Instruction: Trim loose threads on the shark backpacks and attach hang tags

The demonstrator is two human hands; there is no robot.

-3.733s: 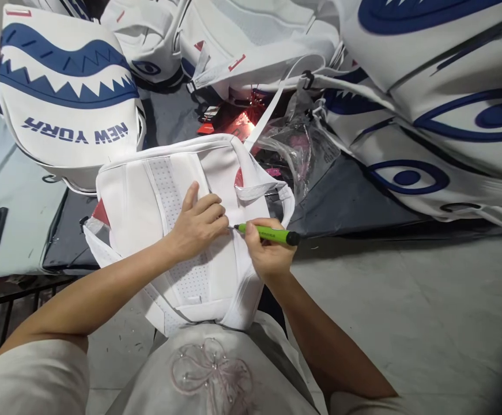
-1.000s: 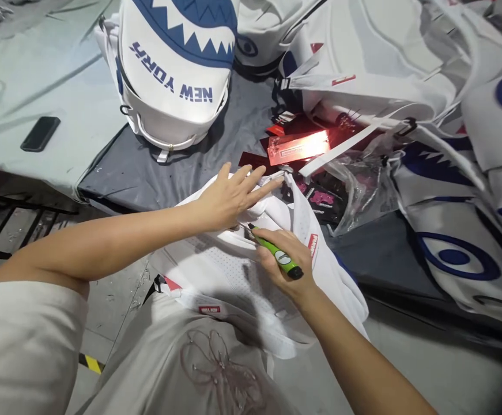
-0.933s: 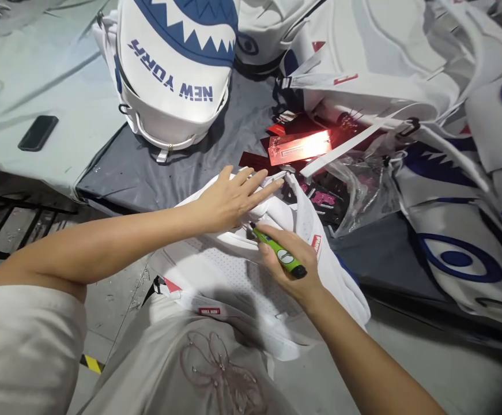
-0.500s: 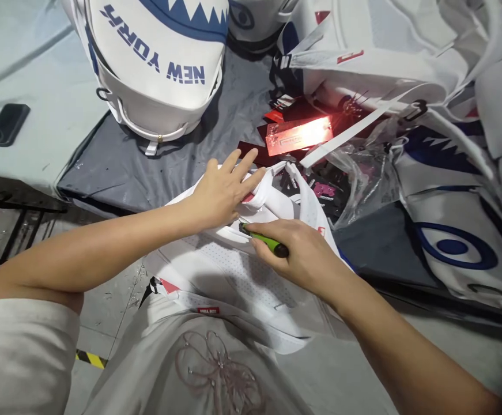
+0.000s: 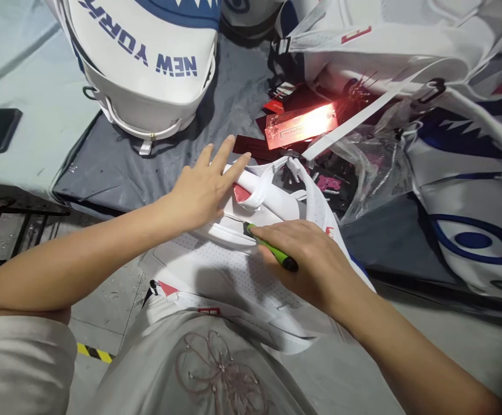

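Observation:
A white backpack [image 5: 229, 271] lies against my front, its perforated back side facing up and its straps looped toward the table. My left hand [image 5: 205, 187] rests on its upper part with the fingers spread. Closed around a green and black handled tool [image 5: 279, 254] is my right hand [image 5: 306, 259]. The dark front of this tool touches the white piping near the top of the backpack; its tip is too small to make out. Right of my left hand, a white strap loop [image 5: 261, 190] shows a red patch.
Another white backpack [image 5: 147, 75] with blue lettering stands on the dark table cover [image 5: 99, 167]. Shiny red tags [image 5: 294, 129] and clear plastic [image 5: 376, 167] lie ahead. More backpacks [image 5: 475, 230] are heaped on the right. A phone [image 5: 0, 131] lies at far left.
My left hand has slid left over the backpack, uncovering more of the strap loop and red patch. My right hand has shifted slightly right and down with the green tool.

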